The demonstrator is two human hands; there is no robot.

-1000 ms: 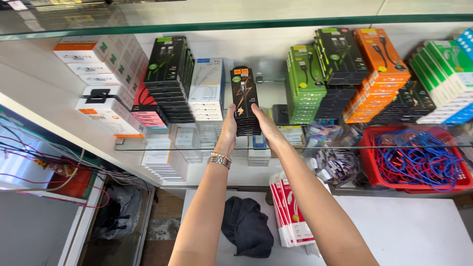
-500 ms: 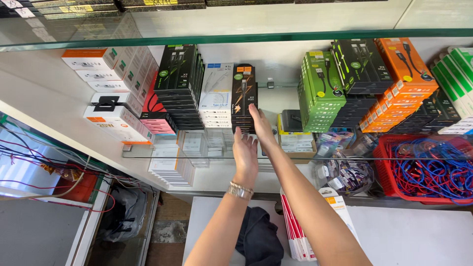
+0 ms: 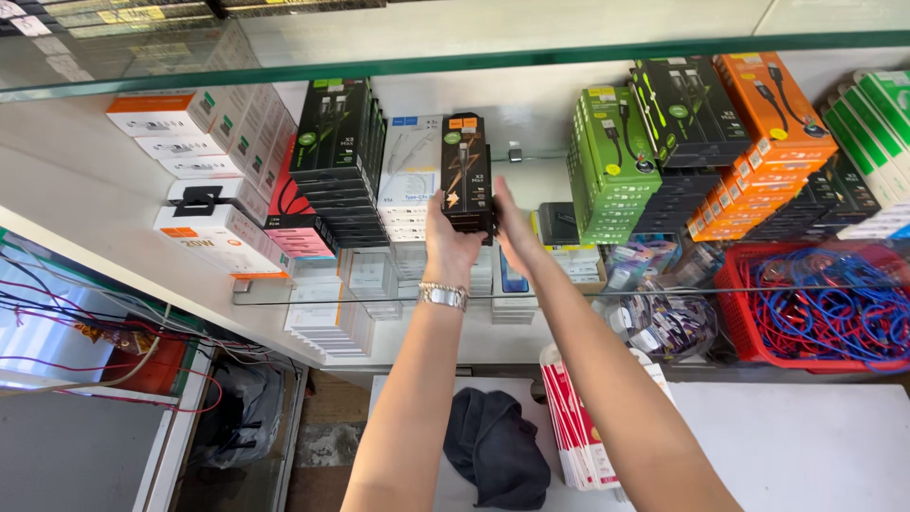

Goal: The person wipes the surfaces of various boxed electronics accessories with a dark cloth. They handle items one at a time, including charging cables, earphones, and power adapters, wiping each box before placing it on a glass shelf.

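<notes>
While white boxes (image 3: 409, 185) crowd its left edge, both hands' fingers (image 3: 442, 210) clamp the black box stack (image 3: 466, 175).

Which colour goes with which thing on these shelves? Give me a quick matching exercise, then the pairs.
Things:
1. stack of boxes between both hands
2. basket of cables
3. cloth on the counter
4. tilted stack at far right top

Colours:
A. orange
B. black with an orange top
C. red
D. dark grey

Pairs: 1-B, 2-C, 3-D, 4-A
</notes>
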